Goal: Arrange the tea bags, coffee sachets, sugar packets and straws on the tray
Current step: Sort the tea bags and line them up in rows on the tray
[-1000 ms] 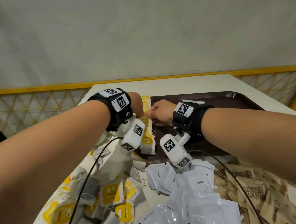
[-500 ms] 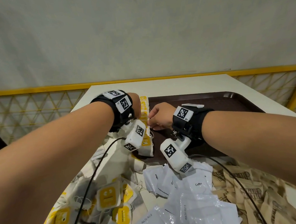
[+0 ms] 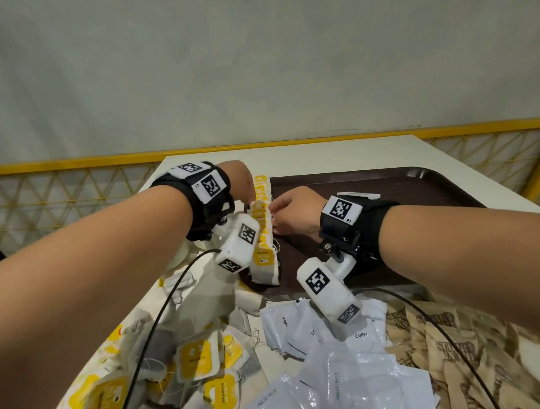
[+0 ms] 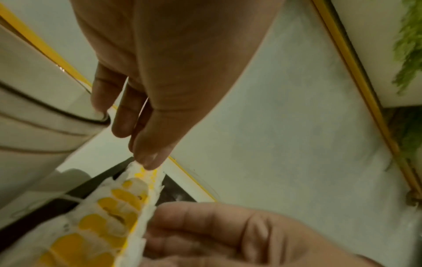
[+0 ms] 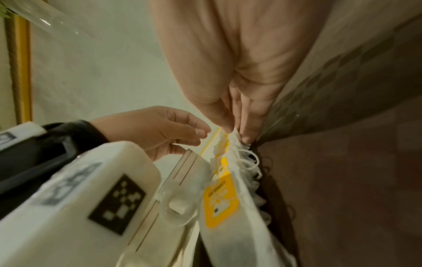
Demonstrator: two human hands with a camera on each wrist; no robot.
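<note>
2 hands work the tea-bag row (image 3: 261, 223) standing on edge along the tray's (image 3: 420, 195) left side. My left hand (image 3: 240, 182) touches its top with straight fingers (image 4: 146, 159); my right hand (image 3: 294, 214) pinches the row's top edge. Loose sachets (image 3: 361, 375) on the near table read "Coffee"; the right wristband reads "R1".

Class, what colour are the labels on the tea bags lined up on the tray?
Yellow labels on white tea bags, clearest in the head view.
</note>
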